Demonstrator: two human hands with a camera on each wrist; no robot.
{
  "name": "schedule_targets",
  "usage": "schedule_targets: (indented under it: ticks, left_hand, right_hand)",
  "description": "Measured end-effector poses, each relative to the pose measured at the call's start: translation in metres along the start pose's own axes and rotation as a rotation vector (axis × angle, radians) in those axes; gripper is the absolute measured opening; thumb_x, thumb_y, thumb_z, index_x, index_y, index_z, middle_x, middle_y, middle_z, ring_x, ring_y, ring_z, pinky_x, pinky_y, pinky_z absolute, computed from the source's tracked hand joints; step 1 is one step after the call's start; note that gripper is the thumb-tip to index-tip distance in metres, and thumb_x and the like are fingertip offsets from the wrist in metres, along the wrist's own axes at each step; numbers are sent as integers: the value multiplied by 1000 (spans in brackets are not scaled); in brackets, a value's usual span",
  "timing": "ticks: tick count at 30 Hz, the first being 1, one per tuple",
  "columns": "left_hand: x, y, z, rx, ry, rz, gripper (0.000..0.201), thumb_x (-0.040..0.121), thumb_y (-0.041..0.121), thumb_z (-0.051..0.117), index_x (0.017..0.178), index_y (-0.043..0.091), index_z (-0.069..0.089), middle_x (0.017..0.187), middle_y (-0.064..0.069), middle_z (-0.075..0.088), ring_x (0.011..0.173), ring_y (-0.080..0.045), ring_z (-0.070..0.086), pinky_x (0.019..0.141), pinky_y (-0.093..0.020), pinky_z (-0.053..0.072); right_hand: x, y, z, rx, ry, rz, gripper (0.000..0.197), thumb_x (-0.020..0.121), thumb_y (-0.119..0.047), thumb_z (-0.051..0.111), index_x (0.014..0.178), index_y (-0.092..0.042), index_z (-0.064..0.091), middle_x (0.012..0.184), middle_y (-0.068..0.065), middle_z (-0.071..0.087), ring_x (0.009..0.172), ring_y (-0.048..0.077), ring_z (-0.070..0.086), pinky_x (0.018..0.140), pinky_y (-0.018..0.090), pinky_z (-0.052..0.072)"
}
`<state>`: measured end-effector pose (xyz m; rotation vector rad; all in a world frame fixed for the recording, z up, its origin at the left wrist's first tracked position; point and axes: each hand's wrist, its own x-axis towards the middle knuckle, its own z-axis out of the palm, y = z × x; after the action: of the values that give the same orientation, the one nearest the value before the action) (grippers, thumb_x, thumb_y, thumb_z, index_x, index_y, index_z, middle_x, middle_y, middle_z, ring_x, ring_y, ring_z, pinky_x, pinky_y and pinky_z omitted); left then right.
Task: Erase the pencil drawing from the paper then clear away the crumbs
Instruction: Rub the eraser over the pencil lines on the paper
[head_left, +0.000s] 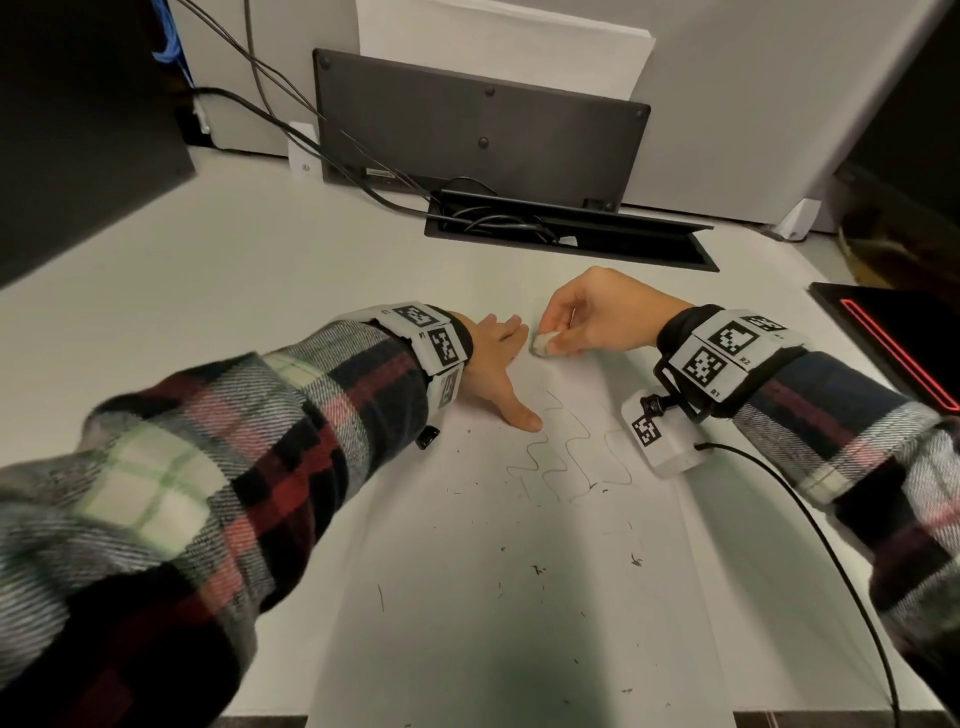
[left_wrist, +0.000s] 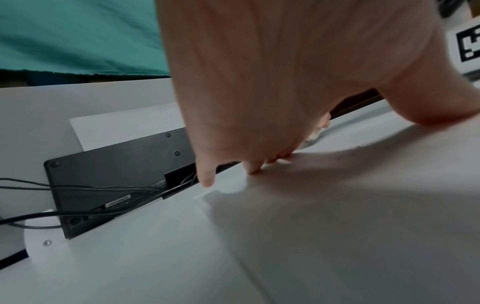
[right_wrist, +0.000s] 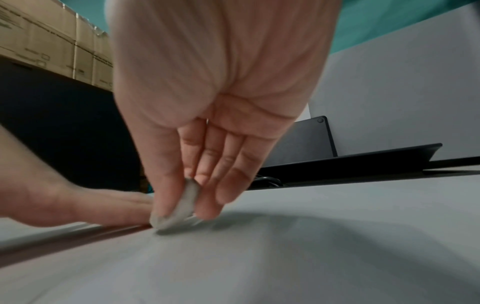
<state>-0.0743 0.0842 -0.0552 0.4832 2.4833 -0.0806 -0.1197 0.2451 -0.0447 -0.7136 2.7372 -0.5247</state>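
Head view shows your right hand (head_left: 597, 317) pinching the eraser (head_left: 544, 344) near the paper (head_left: 467, 597)'s far edge, so keep your flat, spread left hand (head_left: 493, 364) pressing there and rub short strokes toward the pencil drawing (head_left: 566, 457) nearer you.

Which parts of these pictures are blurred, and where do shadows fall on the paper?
Head view: near left sleeve smeared, pencil drawing fairly sharp. Left wrist view: left hand soft, its shadow across the paper. Right wrist view: right hand and eraser slightly blurred, shadow beneath on the paper.
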Motion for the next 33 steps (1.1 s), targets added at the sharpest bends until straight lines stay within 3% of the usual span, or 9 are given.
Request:
schedule_targets:
  ticks: [3, 7, 11, 13, 18, 24, 29, 33]
  left_hand:
    - [1, 0, 1, -11, 4, -4, 112, 76, 73, 49, 146, 20, -21, 154, 6, -24, 143, -15, -17, 115, -45, -1]
    - [4, -1, 1, -15, -1, -1, 113, 75, 74, 49, 146, 20, -20, 154, 6, -24, 143, -16, -18, 115, -45, -2]
    - [3, -1, 1, -35, -9, -2, 114, 74, 73, 50, 146, 21, -20, 154, 6, -25, 142, -15, -20, 115, -44, -3]
    - [3, -1, 1, -48, -14, -4, 114, 74, 73, 51, 146, 21, -21, 154, 6, -25, 142, -15, -21, 115, -44, -4]
    - [4, 0, 1, -46, -9, -2, 114, 74, 72, 52, 146, 20, -20, 154, 5, -24, 143, -17, -19, 115, -44, -3]
    - [2, 1, 0, -45, -4, 8, 109, 75, 70, 52, 146, 27, -20, 154, 4, -24, 143, -19, -19, 114, -46, -3]
    - [3, 2, 0, -23, -16, -1, 108, 75, 72, 51, 145, 31, -20, 154, 4, -26, 143, -21, -19, 114, -48, -3]
    - [3, 2, 0, -19, -21, 0, 108, 75, 71, 51, 145, 32, -21, 154, 2, -26, 143, -21, -19, 114, -48, -2]
  right_hand:
    - [-1, -3, 1, -37, -34, -28, 20, 77, -24, 74, 92, -12, 71, 87, 8, 69, 70, 11, 57, 70, 23, 47]
    - [-11, -5, 3, 81, -195, -37, 17, 75, -18, 76, 90, -12, 73, 84, 11, 72, 68, 13, 61, 69, 22, 49]
    - [-3, -4, 3, -35, -95, -51, 17, 76, -23, 75, 90, -14, 72, 86, 7, 72, 64, 5, 57, 64, 13, 45]
    - [-1, -6, 3, -64, -66, -42, 17, 78, -24, 74, 91, -14, 71, 87, 7, 71, 64, 4, 55, 64, 13, 44]
    - [-20, -9, 7, 42, -203, -78, 14, 76, -18, 75, 89, -14, 74, 79, 3, 71, 60, 1, 54, 61, 11, 44]
    - [-10, -7, 7, -5, -104, -106, 12, 77, -15, 74, 89, -16, 73, 87, 10, 71, 61, -1, 51, 68, 19, 46]
    - [-27, -6, 4, 60, -260, -104, 14, 76, -11, 74, 87, -19, 73, 79, 5, 70, 58, -4, 52, 61, 9, 41]
    - [-15, -8, 6, -16, -132, -122, 10, 77, -15, 74, 86, -19, 73, 79, 4, 68, 56, -6, 50, 59, 8, 40]
